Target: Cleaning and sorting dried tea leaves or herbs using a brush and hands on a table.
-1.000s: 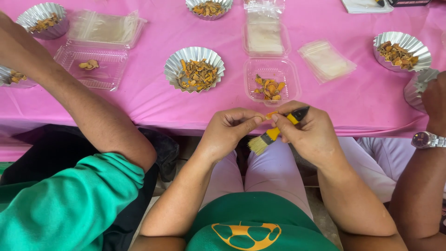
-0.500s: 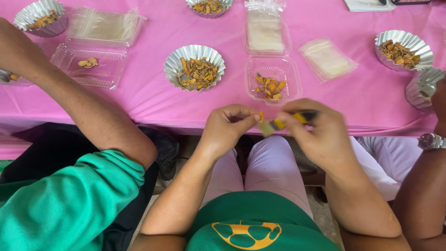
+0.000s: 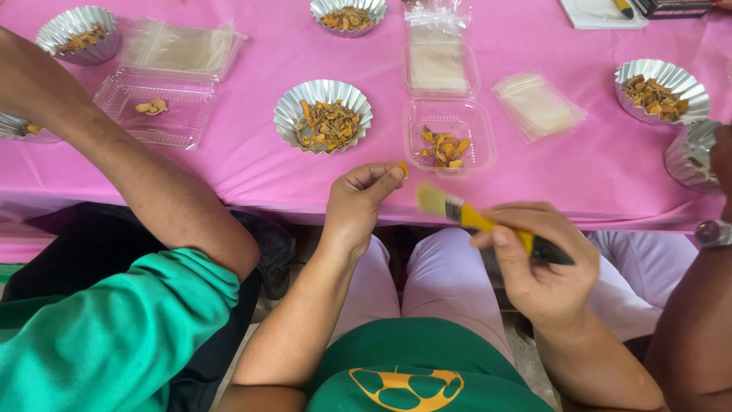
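Pink tablecloth (image 3: 252,164), smooth and slightly creased, across the whole upper half, hanging over the near edge just above the lap.

Neighbour's arm (image 3: 145,191) at far left, bare forearm reaching onto the cloth out of a green sleeve (image 3: 114,336); another person's wrist with a watch (image 3: 714,233) at the right edge.

Left hand (image 3: 358,206) raised at the table edge, fingers curled, thumb and forefinger pinched on a small orange piece (image 3: 402,168), dry-looking and chip-shaped. Right hand (image 3: 537,263) lower and to the right, over the lap, closed around a brush (image 3: 488,225): yellow handle, dark end sticking out past the fingers, metal band, pale flat bristles blurred and pointing toward the left hand. Bristle tip near the orange piece but apart from it.

Clear plastic box (image 3: 450,137), square with rounded corners, on the cloth just beyond both hands, with a few orange and yellow chips inside; its hinged lid (image 3: 440,69) lying open behind. Crinkled foil cup (image 3: 323,116), round and pleated, just left of the box, heaped with brownish-orange bits. More foil cups of the same kind at top left (image 3: 78,32), top centre (image 3: 348,14) and right (image 3: 660,90). Second clear box (image 3: 156,111) at left, holding two pale pieces. Stack of small clear bags (image 3: 538,105) to the right of the near box.
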